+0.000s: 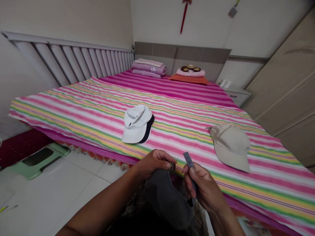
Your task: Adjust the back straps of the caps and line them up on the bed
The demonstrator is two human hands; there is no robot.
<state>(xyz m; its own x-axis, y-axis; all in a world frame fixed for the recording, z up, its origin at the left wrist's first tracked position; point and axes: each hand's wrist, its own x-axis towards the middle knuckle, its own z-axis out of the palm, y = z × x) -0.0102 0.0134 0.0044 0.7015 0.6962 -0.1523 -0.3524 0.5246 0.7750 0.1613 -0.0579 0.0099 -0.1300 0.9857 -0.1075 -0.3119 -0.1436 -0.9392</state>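
**Strap [188, 159] and buckle [172, 166] held apart**

The gray cap [167, 200] is located nearest the wearer, below and between the two hands, with its back opening facing upward. Both grips are closed on it. The left hand [157, 160] is clamped at the buckle side of the opening; the metal buckle sits at the fingertips. The right hand [201, 182] pinches the strap between thumb and fingers.

Alignment: the strap's long axis runs upward and away from the wearer, its free end leaning left. That end projects above the right grip, just right of the buckle and slightly farther out. A gap separates the two parts. The right hand is nearer the free end; the left, the buckle.

Beyond the hands, a striped cloth [98, 114] covers the bed. On it, a white cap [137, 121] lies ahead and to the left, a dark brim [149, 129] showing beneath. A beige cap [231, 141] lies to the right. The headboard [157, 50] stands at the far end.
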